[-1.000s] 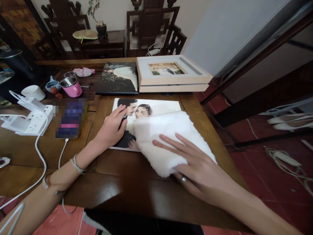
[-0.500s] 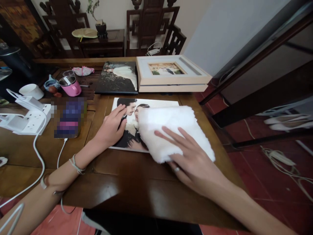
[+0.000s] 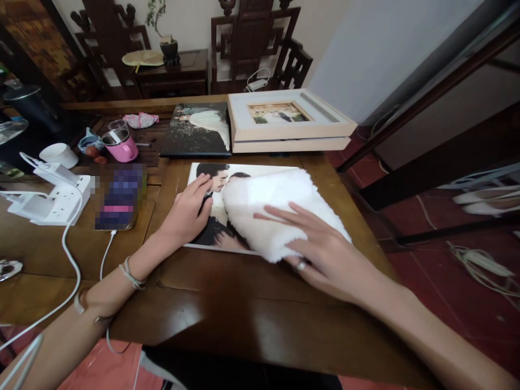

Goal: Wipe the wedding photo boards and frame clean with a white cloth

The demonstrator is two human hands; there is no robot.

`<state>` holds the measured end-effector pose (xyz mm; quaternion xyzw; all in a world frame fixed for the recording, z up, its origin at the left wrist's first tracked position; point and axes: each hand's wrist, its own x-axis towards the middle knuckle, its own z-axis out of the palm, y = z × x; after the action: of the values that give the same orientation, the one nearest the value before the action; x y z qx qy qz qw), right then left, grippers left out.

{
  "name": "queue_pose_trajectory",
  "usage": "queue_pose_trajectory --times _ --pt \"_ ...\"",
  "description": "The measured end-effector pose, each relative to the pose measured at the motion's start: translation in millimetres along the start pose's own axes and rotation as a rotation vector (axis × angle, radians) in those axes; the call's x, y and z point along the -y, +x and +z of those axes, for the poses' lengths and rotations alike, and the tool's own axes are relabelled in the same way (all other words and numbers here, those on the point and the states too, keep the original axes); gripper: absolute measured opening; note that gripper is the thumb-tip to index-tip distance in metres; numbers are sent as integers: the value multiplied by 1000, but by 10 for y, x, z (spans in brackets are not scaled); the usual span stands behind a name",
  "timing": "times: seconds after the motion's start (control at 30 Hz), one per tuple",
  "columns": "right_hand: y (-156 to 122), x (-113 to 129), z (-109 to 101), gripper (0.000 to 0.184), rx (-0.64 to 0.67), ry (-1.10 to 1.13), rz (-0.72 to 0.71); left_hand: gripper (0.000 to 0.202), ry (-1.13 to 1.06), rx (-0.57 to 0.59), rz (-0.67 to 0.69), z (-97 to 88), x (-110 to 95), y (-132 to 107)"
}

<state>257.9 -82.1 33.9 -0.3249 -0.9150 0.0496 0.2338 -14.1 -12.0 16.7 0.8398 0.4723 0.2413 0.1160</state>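
A flat photo panel showing a couple lies on the wooden table in front of me. My left hand rests on its left edge, fingers stretched out. A fluffy white cloth covers the panel's right part and reaches past its right side. My right hand, with a ring on one finger, presses on the cloth's lower right, fingers spread on top. A fold of the cloth sits between the thumb side and the fingers. The panel's right half is hidden under the cloth.
Behind lie a dark photo panel and stacked light wood frames. To the left are a pink mug, a white cup, a power strip with cables and a blurred-out phone. The wooden table's right edge drops to red floor.
My right hand and the cloth have shifted slightly up and left across the panel, covering more of the pictured right-hand face. My left hand stays in place on the panel.
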Motion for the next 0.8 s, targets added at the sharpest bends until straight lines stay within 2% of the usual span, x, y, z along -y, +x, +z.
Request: queue_pose_trajectory --times 0.1,0.17,0.37,0.5,0.67,0.8 --pt "40 -97 -16 21 -11 -50 40 43 -5 2 3 -21 -29 -52" --pt "35 -63 0 22 -22 -71 61 43 -6 6 -1 -16 -36 -48" --pt "-112 379 105 26 -73 12 12 42 -5 3 -4 55 23 112" --pt "-164 540 40 26 13 120 -18 42 0 3 -4 82 55 189" --pt "-50 344 -105 27 58 110 -52 43 3 23 -11 19 29 125" --pt "58 63 -90 25 19 -11 -3 44 5 18 -10 -59 -19 -17"
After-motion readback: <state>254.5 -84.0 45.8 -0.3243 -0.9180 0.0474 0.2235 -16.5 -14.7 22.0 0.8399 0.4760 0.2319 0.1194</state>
